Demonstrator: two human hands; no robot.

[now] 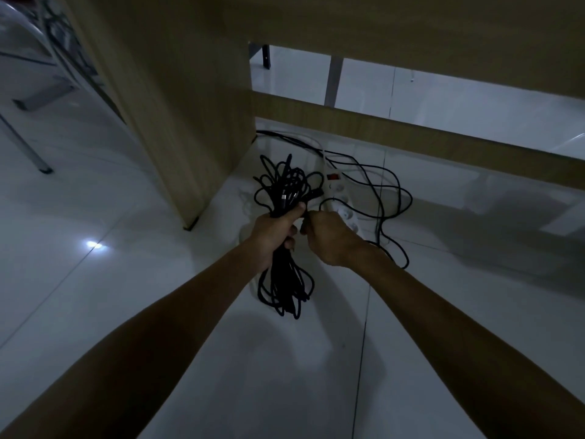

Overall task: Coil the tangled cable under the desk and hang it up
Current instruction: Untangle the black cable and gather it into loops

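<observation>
A bundle of black cable [286, 282] hangs in loops above and below my left hand [274, 234], which is shut around its middle. My right hand [329, 237] sits just to the right, pinching a strand of the same cable between thumb and fingers. From there a loose length of black cable [387, 185] runs out over the white floor in wide curves to the right and back under the desk. Both hands are held low over the floor beside the desk's wooden side panel [190, 122].
A white power strip [340, 198] with a red switch lies on the floor behind my hands, partly hidden. A wooden crossbar [411, 134] spans the back of the desk. Chair legs [28, 147] stand at the far left on the tiled floor.
</observation>
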